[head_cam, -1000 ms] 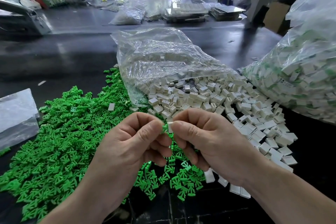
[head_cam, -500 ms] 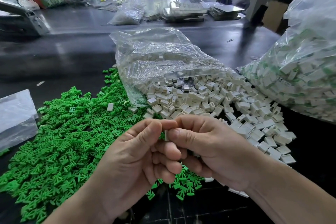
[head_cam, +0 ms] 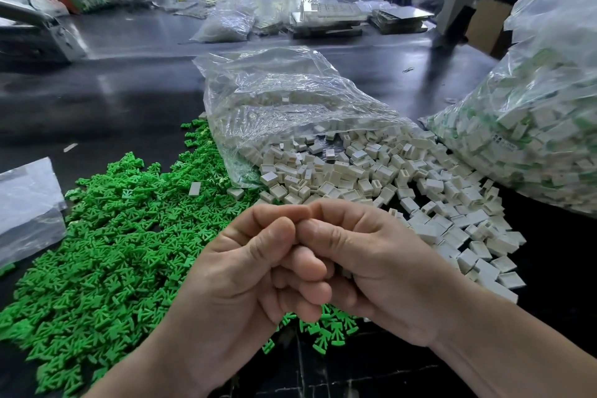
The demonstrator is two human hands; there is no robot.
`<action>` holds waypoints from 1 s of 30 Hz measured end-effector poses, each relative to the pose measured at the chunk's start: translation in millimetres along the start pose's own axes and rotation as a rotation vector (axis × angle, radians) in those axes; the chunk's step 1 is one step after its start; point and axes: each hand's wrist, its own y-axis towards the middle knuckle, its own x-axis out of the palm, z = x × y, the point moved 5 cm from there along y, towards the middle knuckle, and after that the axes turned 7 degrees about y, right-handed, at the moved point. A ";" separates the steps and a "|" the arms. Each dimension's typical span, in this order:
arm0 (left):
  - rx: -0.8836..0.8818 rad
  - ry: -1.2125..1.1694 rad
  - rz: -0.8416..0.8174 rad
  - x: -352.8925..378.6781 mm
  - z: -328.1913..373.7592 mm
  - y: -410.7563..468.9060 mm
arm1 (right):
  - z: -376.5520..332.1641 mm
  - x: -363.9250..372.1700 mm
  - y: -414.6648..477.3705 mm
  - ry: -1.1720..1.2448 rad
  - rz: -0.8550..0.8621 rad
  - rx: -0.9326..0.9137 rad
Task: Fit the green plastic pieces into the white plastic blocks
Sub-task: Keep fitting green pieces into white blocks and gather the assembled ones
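My left hand (head_cam: 258, 268) and my right hand (head_cam: 371, 262) are pressed together fingertip to fingertip above the table's near edge. The thumbs and forefingers pinch tight and hide the small parts between them. A wide heap of green plastic pieces (head_cam: 113, 252) covers the table to the left and runs under my hands. White plastic blocks (head_cam: 387, 178) spill from an open clear bag (head_cam: 274, 100) just beyond my fingers and spread to the right.
A large clear bag (head_cam: 533, 126) packed with white blocks showing green stands at the right. A flat plastic bag (head_cam: 26, 203) lies at the left edge. The dark table (head_cam: 113, 90) carries more bags and trays at the back.
A green piece and a white block showed between my fingertips before; the fingers have since closed together over them. Both hands have shifted slightly nearer and lower.
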 end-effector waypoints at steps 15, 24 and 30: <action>0.069 0.161 0.063 -4.9 6.8 2.7 | 3.1 -4.7 2.8 0.006 0.066 0.003; 0.223 1.833 0.499 -37.5 33.6 -2.9 | -23.8 -19.3 7.2 0.624 -0.089 -0.115; 0.168 2.208 0.277 -32.8 15.8 7.9 | -11.6 -29.9 10.4 0.393 0.144 -0.031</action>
